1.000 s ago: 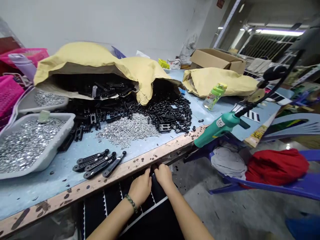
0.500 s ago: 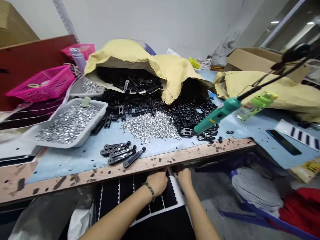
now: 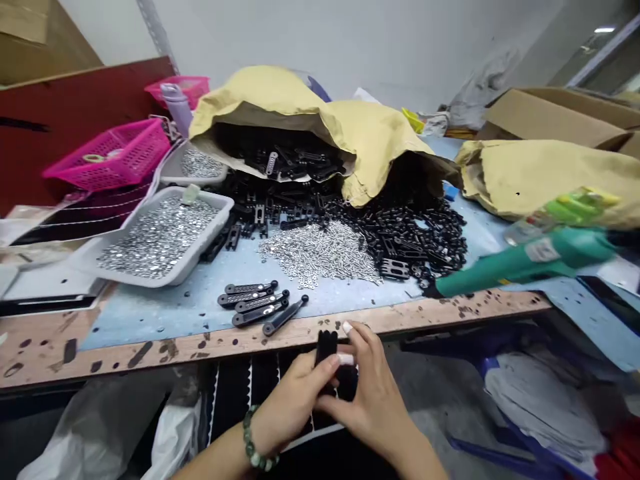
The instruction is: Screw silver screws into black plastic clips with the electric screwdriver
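1. Left hand and right hand have risen from the scalloped black sheet to just below the worn wooden bench edge.
2. Both close on a narrow black strip, held upright between them.
3. The strip stands just off the edge, near four black plastic bars.

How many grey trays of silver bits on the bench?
2. One grey plastic tray sits front left, full of silver discs; the other grey tray sits behind it, beside a pink basket. More could be hidden behind the yellow bag.
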A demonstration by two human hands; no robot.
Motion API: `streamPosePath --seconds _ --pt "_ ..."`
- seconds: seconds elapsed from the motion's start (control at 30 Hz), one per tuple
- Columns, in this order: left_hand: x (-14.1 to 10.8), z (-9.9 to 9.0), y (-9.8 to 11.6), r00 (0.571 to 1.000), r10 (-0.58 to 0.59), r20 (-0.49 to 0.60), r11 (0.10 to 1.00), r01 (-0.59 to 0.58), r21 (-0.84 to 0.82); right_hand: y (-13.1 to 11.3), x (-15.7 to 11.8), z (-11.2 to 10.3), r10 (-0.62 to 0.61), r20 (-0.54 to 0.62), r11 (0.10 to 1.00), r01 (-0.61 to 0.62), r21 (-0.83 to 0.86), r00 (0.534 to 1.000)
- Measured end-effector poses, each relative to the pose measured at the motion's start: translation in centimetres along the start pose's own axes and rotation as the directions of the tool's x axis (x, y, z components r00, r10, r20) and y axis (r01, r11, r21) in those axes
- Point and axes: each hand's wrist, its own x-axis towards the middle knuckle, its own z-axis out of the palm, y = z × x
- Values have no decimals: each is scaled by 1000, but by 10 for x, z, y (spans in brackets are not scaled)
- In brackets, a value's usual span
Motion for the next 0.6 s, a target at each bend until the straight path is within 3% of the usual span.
streamPosePath --seconds 0.1,0.27,0.37,0.43,0.5,0.53,0.6 --pt "-12 -29 11 994 98 -51 979 -87 185 -8 17 -11 49 173 989 -72 130 984" --pt "-40 -57 12 972 223 73 808 -226 545 -30 54 -6 -83 293 944 -19 331 952" --pt "-50 -74 5 956 289 -46 735 -191 650 -43 72 5 -136 323 897 -22 442 936" --pt "-53 -90 0 915 373 -151 666 -150 731 -45 83 14 -35 279 867 -110 486 960" --pt "-52 -108 -3 848 489 -204 525 -99 846 -42 96 26 120 252 817 -239 524 960" --pt "-51 -116 -4 821 536 -196 432 -67 899 -41 103 34 182 255 785 -296 543 950" --pt "-47 -128 -5 811 569 -132 256 -22 966 -39 115 51 246 272 736 -362 573 930"
